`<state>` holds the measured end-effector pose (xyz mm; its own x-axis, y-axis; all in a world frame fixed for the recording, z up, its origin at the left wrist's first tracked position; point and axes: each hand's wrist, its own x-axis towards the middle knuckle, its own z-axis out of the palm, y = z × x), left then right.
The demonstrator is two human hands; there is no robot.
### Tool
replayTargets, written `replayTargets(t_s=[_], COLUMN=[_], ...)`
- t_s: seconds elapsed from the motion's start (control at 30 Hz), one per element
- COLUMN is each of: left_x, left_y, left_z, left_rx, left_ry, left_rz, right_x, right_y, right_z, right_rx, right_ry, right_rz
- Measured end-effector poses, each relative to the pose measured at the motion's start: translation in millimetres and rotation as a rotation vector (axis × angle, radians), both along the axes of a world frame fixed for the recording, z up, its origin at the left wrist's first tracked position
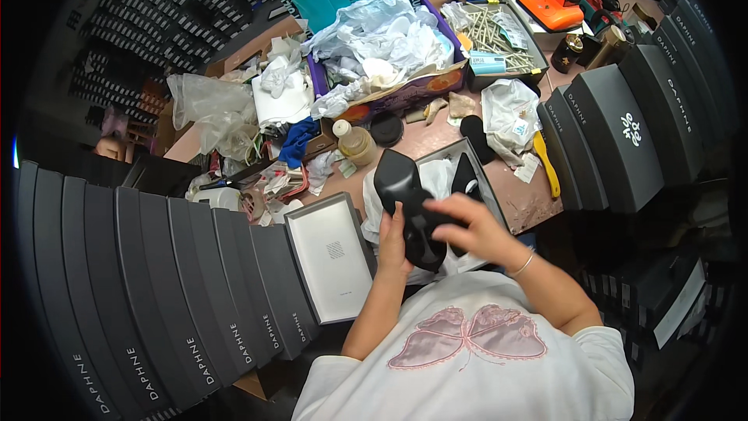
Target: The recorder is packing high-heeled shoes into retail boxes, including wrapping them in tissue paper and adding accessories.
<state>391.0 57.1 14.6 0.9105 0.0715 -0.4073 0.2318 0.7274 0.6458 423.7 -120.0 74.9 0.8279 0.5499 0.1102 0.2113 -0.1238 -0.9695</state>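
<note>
Glossy black, narrow-waisted shoe (415,206) sits in the left hand's (394,243) grasp, above the pinkish desk's (531,201) near edge. Blurred, fingers parted, the right hand (477,226) overlaps its right side; whether they touch is unclear.

Wears a white top (467,394), short and loose in the sleeves (608,355). Bears a large pink butterfly (467,334) across the front: satiny wings, frilled edging, thin trailing threads. Carries a slim, pale bracelet (527,262) at the right wrist (511,257).
</note>
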Motion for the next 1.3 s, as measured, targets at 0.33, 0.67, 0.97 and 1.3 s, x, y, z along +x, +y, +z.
replayTargets(t_s=[0.33,0.67,0.97,1.3], left_x=[1.9,-19.0,-31.4,-63.4], left_y=[18.1,13.0,2.6,10.7], left_z=[2.7,24.7,15.5,-21.8], left_rx=[-0.136,0.791,0.377,-0.094], left_ry=[-0.053,-0.485,-0.089,-0.084], left_rz=[0.004,-0.561,-0.725,-0.517], right_x=[-76.4,-4.9,11.7,81.1], right_y=[-3.3,-19.3,-36.9,-54.1], right_z=[-8.6,33.7,19.0,-84.1], right_rx=[-0.197,-0.371,-0.334,-0.25], right_ry=[-0.196,-1.029,-0.817,0.024], right_rz=[0.37,0.078,-0.033,-0.36])
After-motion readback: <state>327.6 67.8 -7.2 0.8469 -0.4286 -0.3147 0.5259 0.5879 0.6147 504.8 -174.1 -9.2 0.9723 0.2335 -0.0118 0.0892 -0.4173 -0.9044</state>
